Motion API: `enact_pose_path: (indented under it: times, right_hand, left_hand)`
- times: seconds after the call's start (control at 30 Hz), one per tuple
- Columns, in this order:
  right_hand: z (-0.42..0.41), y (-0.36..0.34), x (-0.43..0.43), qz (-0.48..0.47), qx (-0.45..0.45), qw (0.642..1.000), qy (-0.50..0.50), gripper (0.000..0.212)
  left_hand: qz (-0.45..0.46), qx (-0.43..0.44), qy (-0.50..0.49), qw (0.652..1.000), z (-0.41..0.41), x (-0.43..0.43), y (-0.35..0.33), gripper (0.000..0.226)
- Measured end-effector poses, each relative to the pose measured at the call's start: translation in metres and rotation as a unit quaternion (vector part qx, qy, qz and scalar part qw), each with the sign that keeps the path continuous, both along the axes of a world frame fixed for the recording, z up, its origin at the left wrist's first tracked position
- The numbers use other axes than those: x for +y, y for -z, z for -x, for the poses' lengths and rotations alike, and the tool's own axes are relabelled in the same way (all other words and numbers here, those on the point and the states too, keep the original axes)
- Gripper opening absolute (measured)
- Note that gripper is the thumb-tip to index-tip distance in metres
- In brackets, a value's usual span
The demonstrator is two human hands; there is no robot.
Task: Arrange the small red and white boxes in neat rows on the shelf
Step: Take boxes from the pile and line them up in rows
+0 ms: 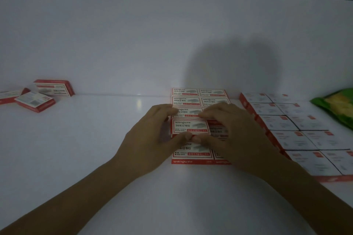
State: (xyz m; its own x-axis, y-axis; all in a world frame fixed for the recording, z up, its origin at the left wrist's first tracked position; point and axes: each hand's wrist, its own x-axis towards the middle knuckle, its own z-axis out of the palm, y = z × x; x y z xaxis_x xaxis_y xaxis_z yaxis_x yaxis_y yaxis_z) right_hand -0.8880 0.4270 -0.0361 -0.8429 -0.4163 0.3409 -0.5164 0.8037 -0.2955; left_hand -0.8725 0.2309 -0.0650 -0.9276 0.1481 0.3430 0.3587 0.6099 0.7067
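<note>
A block of small red and white boxes lies in two columns on the white shelf (95, 139), from the back wall toward me. One box (189, 127) in the left column sits slightly raised. My left hand (150, 139) and my right hand (233, 135) both pinch it, thumbs meeting at its near edge and fingers curled over its far edge. My right hand hides part of the right column. Three loose boxes lie askew at the far left: one (55, 87) against the wall, one (35, 102) in front of it, one (11, 94) at the frame's edge.
A second, taller block of white-topped boxes (290, 122) stands in two columns to the right, close to the first block. A green packet (338, 105) lies at the far right edge. Bare shelf stretches between the loose boxes and the central block.
</note>
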Motion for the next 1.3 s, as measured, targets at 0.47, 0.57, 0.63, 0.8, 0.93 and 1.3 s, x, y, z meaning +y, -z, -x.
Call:
enact_pose_path:
  times: [0.47,0.57,0.63,0.8,0.93,1.3]
  right_hand:
    - [-0.003,-0.012,-0.001,-0.007,-0.039,0.999,-0.015,0.056]
    - [-0.007,-0.021,0.001,0.016,-0.085,0.996,-0.018,0.057]
    - [-0.01,-0.03,0.002,0.008,-0.107,0.994,-0.02,0.06]
    - [-0.02,-0.05,-0.011,-0.009,-0.066,0.998,-0.022,0.053]
    - [-0.031,-0.052,-0.046,-0.021,-0.068,0.996,-0.048,0.05]
    - [-0.053,-0.024,-0.213,-0.073,-0.108,0.982,-0.139,0.049]
  left_hand:
    - [0.08,0.008,-0.017,0.997,-0.001,0.0,-0.007,0.054]
    - [0.114,0.02,-0.041,0.992,-0.007,0.003,-0.006,0.056]
    - [0.139,0.025,-0.041,0.989,-0.009,0.003,-0.008,0.06]
    - [0.195,0.058,-0.042,0.978,-0.019,-0.007,-0.027,0.06]
    - [0.303,0.11,-0.042,0.946,-0.034,-0.045,-0.038,0.068]
    - [0.332,-0.011,-0.123,0.935,-0.085,-0.245,-0.042,0.049]
